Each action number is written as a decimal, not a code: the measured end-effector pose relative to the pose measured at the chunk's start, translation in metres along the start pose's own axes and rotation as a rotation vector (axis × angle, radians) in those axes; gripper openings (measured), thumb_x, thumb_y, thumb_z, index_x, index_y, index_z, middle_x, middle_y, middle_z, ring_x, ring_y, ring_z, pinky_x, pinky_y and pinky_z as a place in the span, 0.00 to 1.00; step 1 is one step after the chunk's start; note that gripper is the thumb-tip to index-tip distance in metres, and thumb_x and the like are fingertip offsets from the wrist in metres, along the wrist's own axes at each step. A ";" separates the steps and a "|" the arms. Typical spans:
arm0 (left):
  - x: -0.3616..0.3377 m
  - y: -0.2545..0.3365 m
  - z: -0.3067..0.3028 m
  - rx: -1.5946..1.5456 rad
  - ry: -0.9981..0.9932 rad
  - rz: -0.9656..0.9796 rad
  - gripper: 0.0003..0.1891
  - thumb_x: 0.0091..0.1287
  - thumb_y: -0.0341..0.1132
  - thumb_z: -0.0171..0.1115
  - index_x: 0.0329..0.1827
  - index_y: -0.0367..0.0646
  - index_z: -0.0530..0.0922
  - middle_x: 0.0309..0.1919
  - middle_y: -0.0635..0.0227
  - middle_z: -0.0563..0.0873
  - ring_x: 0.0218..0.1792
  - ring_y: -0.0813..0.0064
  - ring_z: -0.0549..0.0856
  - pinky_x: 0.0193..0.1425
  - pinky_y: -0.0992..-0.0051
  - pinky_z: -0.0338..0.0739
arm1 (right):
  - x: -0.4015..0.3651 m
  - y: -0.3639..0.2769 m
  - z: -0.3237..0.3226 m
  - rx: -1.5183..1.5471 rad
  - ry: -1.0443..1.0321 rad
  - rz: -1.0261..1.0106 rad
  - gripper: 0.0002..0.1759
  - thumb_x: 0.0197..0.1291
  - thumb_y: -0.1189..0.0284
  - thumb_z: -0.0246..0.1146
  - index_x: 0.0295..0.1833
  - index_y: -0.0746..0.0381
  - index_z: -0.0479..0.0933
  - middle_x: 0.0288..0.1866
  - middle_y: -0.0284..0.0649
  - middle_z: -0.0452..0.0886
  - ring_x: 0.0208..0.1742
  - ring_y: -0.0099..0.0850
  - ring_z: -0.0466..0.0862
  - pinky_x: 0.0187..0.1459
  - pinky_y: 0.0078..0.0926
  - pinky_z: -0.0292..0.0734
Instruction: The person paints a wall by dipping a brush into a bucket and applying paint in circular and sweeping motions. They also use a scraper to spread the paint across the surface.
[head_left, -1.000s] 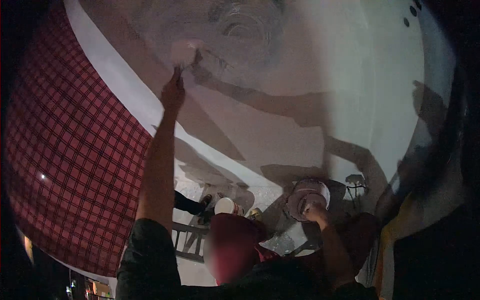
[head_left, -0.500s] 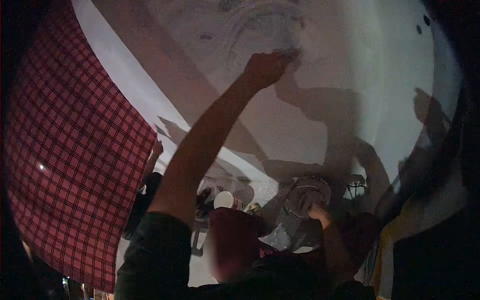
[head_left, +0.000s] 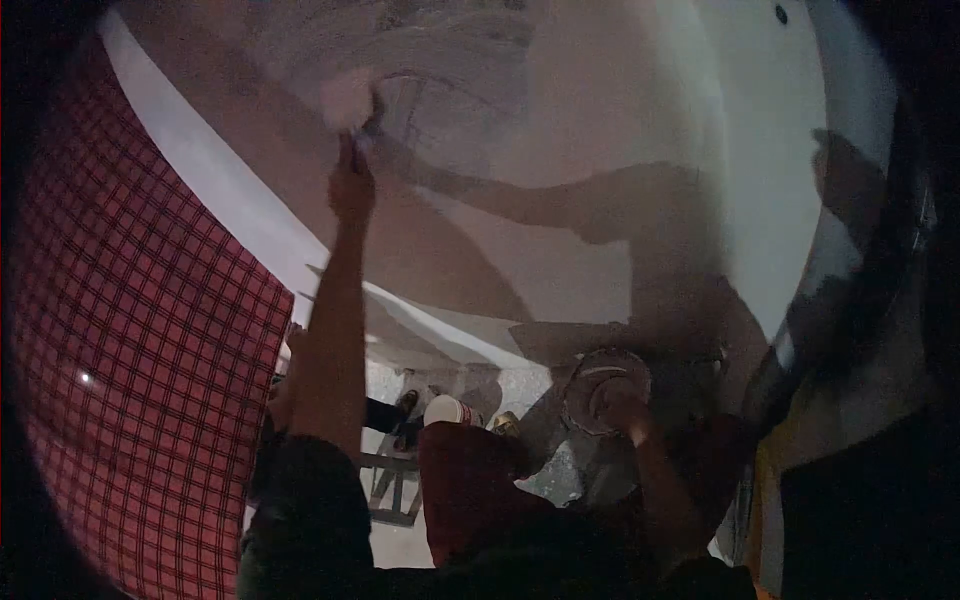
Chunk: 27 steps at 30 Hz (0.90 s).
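My left hand (head_left: 352, 192) is raised high against the pale wall (head_left: 580, 110), closed round the dark handle of a putty knife. The putty knife (head_left: 350, 100) has a wide pale blade, blurred by motion, which lies at the wall beside streaky grey smears (head_left: 440, 110). Low on the right, my right hand (head_left: 622, 410) is at the near side of a round tub (head_left: 573, 392). It looks closed on the tub's edge, with part of the hand over the inside; dim light hides the fingertips.
A red checked cloth (head_left: 150, 330) fills the left side. Far below stand a white bucket (head_left: 442, 410) and a frame with bars (head_left: 395, 490). Another person's shoe (head_left: 408, 402) shows near the bucket. My maroon-clad knee (head_left: 465, 480) is in front, and shadows fall across the wall.
My left hand has swung left along the wall with the putty knife, whose blade now shows. The view has shifted slightly. My right hand stays at the tub, a little farther in.
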<state>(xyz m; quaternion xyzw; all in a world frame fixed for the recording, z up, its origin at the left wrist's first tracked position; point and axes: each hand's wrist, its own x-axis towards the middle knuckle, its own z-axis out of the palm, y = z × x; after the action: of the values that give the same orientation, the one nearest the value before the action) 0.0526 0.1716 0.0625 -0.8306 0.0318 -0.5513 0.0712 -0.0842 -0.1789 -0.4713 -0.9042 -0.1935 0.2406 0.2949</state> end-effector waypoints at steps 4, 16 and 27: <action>-0.046 0.041 0.061 -1.079 0.063 -1.004 0.20 0.71 0.36 0.52 0.63 0.38 0.65 0.47 0.59 0.79 0.44 0.64 0.80 0.49 0.66 0.77 | 0.003 0.003 0.002 -0.014 0.001 0.008 0.21 0.60 0.57 0.60 0.44 0.67 0.82 0.43 0.53 0.83 0.44 0.45 0.84 0.47 0.41 0.78; -0.027 0.161 0.014 -0.228 -0.384 0.285 0.24 0.74 0.36 0.47 0.74 0.57 0.61 0.51 0.54 0.82 0.42 0.62 0.84 0.48 0.67 0.79 | 0.006 0.000 0.009 -0.029 -0.009 0.015 0.21 0.60 0.58 0.60 0.46 0.66 0.81 0.45 0.53 0.83 0.46 0.44 0.83 0.49 0.40 0.77; 0.043 -0.059 -0.038 0.334 -0.220 0.113 0.18 0.72 0.38 0.50 0.63 0.50 0.73 0.42 0.59 0.83 0.40 0.63 0.84 0.41 0.63 0.79 | 0.003 -0.010 0.001 -0.031 0.003 0.006 0.20 0.60 0.58 0.61 0.47 0.64 0.82 0.46 0.52 0.83 0.49 0.44 0.83 0.52 0.40 0.77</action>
<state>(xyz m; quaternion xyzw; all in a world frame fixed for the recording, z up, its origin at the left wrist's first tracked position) 0.0327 0.2213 0.1255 -0.8594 -0.0215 -0.4499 0.2420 -0.0843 -0.1697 -0.4663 -0.9097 -0.1940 0.2374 0.2801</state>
